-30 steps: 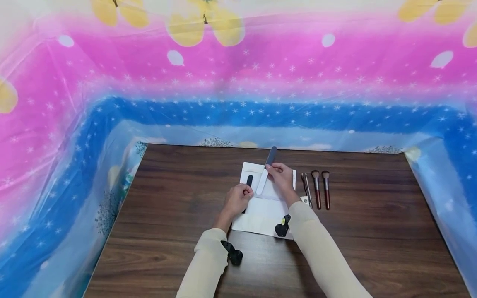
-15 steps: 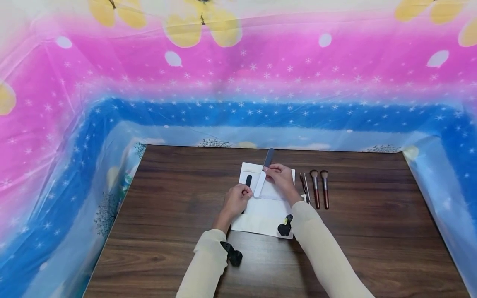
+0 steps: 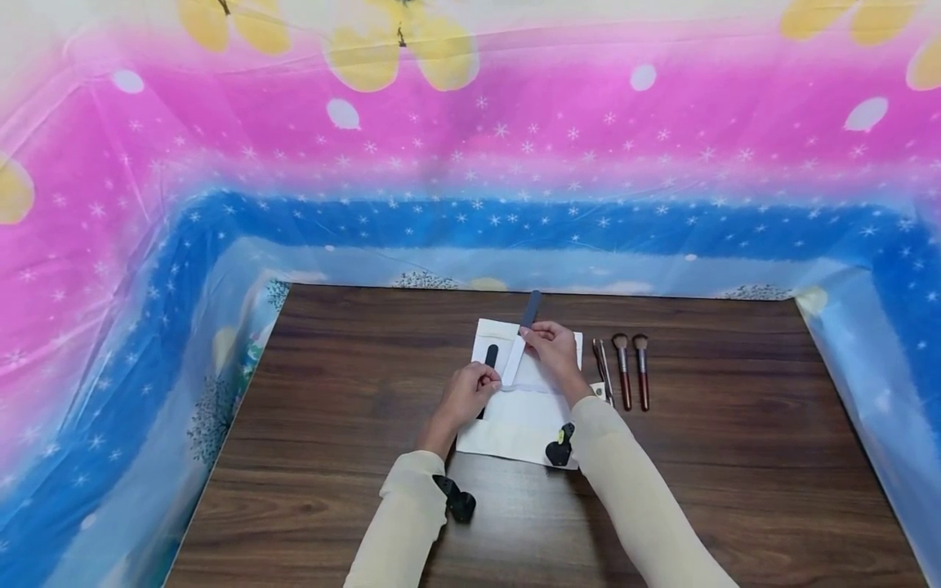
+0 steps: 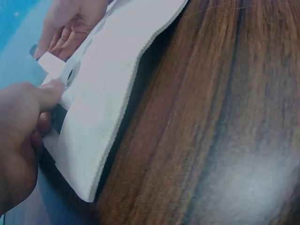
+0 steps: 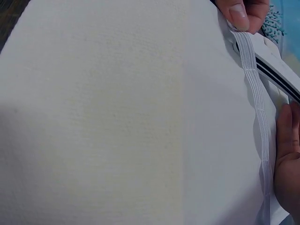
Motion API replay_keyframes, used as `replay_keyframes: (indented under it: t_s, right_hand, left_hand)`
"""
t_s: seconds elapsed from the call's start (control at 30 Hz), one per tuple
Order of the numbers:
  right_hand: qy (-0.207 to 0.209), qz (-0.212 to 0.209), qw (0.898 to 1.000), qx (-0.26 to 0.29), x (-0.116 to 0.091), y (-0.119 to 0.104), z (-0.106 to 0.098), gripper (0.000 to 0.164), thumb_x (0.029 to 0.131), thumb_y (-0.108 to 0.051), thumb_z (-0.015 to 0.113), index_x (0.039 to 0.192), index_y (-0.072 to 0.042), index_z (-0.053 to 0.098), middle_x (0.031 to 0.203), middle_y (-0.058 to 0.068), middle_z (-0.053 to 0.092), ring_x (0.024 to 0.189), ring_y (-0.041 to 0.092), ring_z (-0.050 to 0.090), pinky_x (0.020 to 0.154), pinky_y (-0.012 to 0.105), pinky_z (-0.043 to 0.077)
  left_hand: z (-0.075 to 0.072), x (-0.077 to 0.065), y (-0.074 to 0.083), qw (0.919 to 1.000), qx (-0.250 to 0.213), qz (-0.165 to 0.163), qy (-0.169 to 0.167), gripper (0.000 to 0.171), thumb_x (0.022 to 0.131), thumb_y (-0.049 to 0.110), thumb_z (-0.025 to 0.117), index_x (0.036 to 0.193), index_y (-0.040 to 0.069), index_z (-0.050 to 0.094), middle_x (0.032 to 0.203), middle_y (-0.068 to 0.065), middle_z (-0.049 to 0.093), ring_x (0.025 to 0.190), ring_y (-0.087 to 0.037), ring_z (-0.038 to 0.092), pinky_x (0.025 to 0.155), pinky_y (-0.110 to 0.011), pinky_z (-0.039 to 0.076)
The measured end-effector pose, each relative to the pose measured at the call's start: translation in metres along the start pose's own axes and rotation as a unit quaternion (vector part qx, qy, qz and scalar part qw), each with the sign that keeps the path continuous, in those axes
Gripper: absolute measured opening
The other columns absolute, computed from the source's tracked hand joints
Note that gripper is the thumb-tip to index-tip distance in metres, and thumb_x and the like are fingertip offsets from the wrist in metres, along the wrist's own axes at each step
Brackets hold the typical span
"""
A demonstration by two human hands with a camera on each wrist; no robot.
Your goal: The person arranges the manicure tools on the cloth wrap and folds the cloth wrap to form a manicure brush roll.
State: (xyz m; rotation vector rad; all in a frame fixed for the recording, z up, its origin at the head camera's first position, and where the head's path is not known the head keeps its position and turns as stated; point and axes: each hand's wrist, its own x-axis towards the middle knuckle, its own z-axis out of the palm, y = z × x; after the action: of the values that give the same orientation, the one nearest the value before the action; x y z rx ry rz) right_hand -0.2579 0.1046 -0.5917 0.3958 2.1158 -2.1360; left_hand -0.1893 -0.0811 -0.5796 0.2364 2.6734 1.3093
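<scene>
A white fabric pouch (image 3: pixel 515 447) lies opened flat on the table, with a white elastic band (image 5: pixel 260 110) sewn across it in loops. My left hand (image 3: pixel 470 394) pinches the band's edge between thumb and fingertips, beside a black nail file (image 3: pixel 491 356) lying in the pouch's left side. With thumb and fingers my right hand (image 3: pixel 555 349) holds a grey-and-white nail file (image 3: pixel 531 309), tilted, its grey end pointing away. In the right wrist view the file's near tip passes under the lifted band, close to my left fingertips.
Right of the pouch, two makeup brushes (image 3: pixel 623 371) with dark red handles lie side by side. Between them and the pouch are slim metal tools (image 3: pixel 604 371), next to a small snap tab (image 3: pixel 599 392). A patterned cloth (image 3: pixel 470 224) rises behind the wooden table (image 3: pixel 331 392).
The held nail file moved slightly toward the person, and its near tip, earlier visible above the band, is now tucked at it. The left hand keeps its place.
</scene>
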Motion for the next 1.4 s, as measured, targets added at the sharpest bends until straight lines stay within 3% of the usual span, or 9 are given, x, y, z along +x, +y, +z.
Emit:
replay_keyframes:
  t_s: [0.23, 0.7, 1.0, 1.17, 1.3, 1.4]
  right_hand:
    - [0.0, 0.007, 1.0, 0.003, 0.002, 0.002, -0.001, 0.026, 0.093, -0.017, 0.074, 0.111, 0.001, 0.066, 0.079, -0.008, 0.069, 0.071, 0.004, 0.068, 0.069, 0.019, 0.057]
    - [-0.025, 0.009, 0.999, -0.024, 0.002, 0.001, -0.004, 0.027, 0.095, -0.017, 0.071, 0.113, 0.003, 0.066, 0.079, -0.009, 0.07, 0.07, 0.003, 0.068, 0.069, 0.018, 0.057]
    - [-0.009, 0.009, 1.0, -0.028, 0.001, 0.0, -0.004, 0.028, 0.094, -0.018, 0.073, 0.114, 0.002, 0.067, 0.083, -0.006, 0.071, 0.071, 0.003, 0.068, 0.069, 0.018, 0.057]
    - [-0.07, 0.012, 0.996, -0.061, 0.001, 0.001, -0.005, 0.025, 0.094, -0.014, 0.072, 0.112, 0.003, 0.066, 0.085, -0.005, 0.073, 0.074, 0.002, 0.069, 0.071, 0.018, 0.057]
    - [-0.136, 0.026, 0.985, -0.106, 0.002, -0.002, -0.008, 0.018, 0.092, -0.014, 0.074, 0.102, 0.0, 0.067, 0.081, -0.006, 0.072, 0.071, 0.003, 0.069, 0.069, 0.019, 0.056]
    - [-0.159, 0.038, 0.978, -0.127, 0.004, -0.005, -0.011, 0.013, 0.091, -0.015, 0.074, 0.097, -0.004, 0.067, 0.08, -0.009, 0.07, 0.072, 0.002, 0.066, 0.068, 0.018, 0.052]
  left_hand:
    - [-0.002, 0.004, 0.0, 0.9992, 0.021, -0.004, -0.034, 0.008, 0.097, 0.01, 0.067, 0.097, 0.004, 0.072, 0.086, -0.004, 0.059, 0.076, -0.011, 0.05, 0.07, -0.022, 0.041]
    - [-0.001, 0.006, -0.001, 0.9988, -0.043, 0.008, -0.021, 0.009, 0.096, 0.005, 0.065, 0.091, -0.001, 0.07, 0.078, -0.003, 0.058, 0.068, -0.008, 0.047, 0.064, -0.019, 0.039]
    - [0.0, 0.007, -0.001, 0.9946, -0.098, -0.012, -0.033, 0.011, 0.098, 0.004, 0.063, 0.092, -0.003, 0.067, 0.075, 0.002, 0.049, 0.067, -0.01, 0.044, 0.063, -0.019, 0.036]
    - [0.001, 0.007, 0.0, 0.9957, -0.082, -0.032, -0.028, 0.011, 0.1, 0.007, 0.061, 0.093, 0.0, 0.067, 0.074, 0.002, 0.05, 0.067, -0.01, 0.045, 0.062, -0.02, 0.037]
    - [0.001, 0.007, 0.002, 0.9969, -0.065, -0.04, -0.017, 0.011, 0.1, 0.008, 0.062, 0.093, 0.002, 0.068, 0.076, 0.0, 0.054, 0.069, -0.011, 0.047, 0.064, -0.021, 0.038]
    - [0.002, 0.007, 0.003, 0.9973, -0.06, -0.04, -0.011, 0.011, 0.099, 0.008, 0.062, 0.092, 0.002, 0.069, 0.076, -0.001, 0.055, 0.069, -0.01, 0.048, 0.064, -0.022, 0.038]
